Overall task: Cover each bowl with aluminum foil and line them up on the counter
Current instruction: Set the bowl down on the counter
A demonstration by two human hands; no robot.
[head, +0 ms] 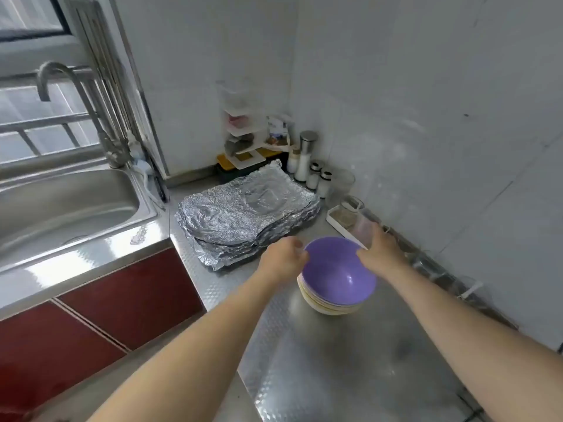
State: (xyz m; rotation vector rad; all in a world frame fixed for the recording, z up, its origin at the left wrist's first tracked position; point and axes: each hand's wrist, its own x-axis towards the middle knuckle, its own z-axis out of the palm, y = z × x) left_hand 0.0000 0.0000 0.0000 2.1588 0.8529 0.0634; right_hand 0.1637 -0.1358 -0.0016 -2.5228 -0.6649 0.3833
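Left hand [281, 258] and right hand [380, 252] gripped opposite sides of the purple bowl [338, 272], apparently topmost of a bowl stack [323, 309] on the desk [335, 360], near foil sheets [243, 208].

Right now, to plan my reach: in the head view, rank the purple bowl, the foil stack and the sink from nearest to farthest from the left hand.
1. purple bowl, atop the bowl pile, rim in the grip of the left hand.
2. foil stack, on the counter just beyond the hand.
3. sink, far off to the left.
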